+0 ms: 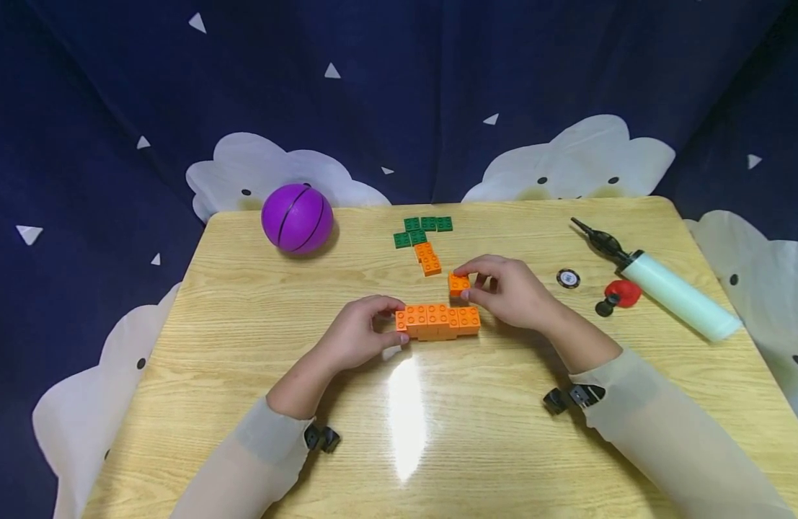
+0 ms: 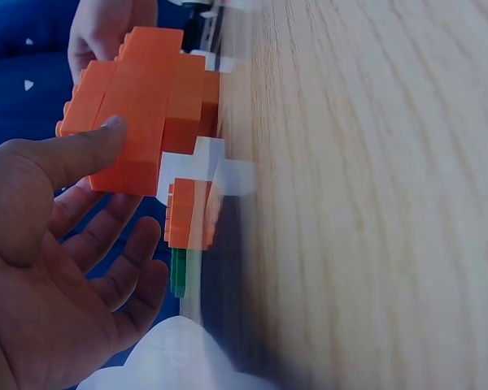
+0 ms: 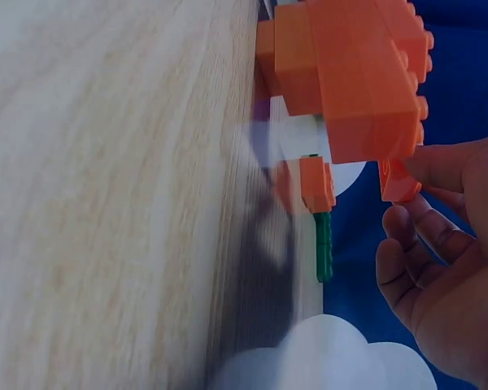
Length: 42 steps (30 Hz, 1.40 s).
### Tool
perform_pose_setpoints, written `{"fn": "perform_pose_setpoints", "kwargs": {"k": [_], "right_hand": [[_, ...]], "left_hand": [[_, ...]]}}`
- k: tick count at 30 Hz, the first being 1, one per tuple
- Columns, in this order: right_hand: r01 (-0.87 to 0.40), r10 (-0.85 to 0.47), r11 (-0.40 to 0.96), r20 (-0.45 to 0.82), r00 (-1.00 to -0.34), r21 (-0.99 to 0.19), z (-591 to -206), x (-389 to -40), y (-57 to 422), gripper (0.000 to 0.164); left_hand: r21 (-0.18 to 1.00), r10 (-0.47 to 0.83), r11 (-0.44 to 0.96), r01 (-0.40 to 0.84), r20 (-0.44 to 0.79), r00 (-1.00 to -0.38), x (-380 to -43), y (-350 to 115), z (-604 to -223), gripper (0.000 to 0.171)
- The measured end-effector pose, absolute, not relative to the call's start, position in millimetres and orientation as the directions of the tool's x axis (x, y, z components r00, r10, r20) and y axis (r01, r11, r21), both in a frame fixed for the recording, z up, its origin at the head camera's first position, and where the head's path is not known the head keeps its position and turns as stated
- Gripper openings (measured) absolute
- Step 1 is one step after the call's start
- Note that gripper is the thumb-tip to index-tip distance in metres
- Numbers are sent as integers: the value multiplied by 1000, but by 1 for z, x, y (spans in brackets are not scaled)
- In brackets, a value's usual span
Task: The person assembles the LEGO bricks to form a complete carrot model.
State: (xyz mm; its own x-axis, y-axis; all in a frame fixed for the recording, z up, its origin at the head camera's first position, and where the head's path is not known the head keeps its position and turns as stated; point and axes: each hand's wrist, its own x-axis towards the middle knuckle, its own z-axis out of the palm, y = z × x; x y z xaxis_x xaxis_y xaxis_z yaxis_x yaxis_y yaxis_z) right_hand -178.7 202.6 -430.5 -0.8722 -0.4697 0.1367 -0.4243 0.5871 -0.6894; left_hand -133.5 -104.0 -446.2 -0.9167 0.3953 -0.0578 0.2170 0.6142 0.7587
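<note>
An orange block structure [image 1: 431, 322], built of several studded toy bricks, stands at the middle of the table, wider at the top than at its base. My left hand [image 1: 360, 331] grips its left end between thumb and fingers; the thumb lies on the near side in the left wrist view. My right hand [image 1: 515, 292] pinches a single orange brick [image 1: 459, 283] just behind the structure's right part. In the right wrist view that brick [image 3: 398, 180] shows between thumb and fingertips, partly hidden by the structure.
Behind lie loose orange bricks [image 1: 427, 258] and several green bricks [image 1: 418, 236]. A purple ball [image 1: 298, 218] sits at the back left. On the right are a hand pump [image 1: 677, 292], a round chip [image 1: 568, 278], a red item [image 1: 623, 293] and a small black piece [image 1: 606, 305].
</note>
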Motion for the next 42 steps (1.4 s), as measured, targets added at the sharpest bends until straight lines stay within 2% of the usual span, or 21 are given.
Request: {"fn": "perform_pose_setpoints", "kwargs": {"k": [21,32,42], "right_hand": [[-487,-517,563,174,-838,-667,-420,-143,205,35],[-543,-546,563,213,-810,-623,-418,-133,201,36],[-547,-546,593,204,-813,-591,-418,-130,199,36]], "left_hand": [[763,398,608,220,-53,-916,-132,-104,-446,44],[766,400,601,226,-43,-915,-132,-103,-445,45],[767,397,602,223,-45,-917,-132,-103,-446,43]]}}
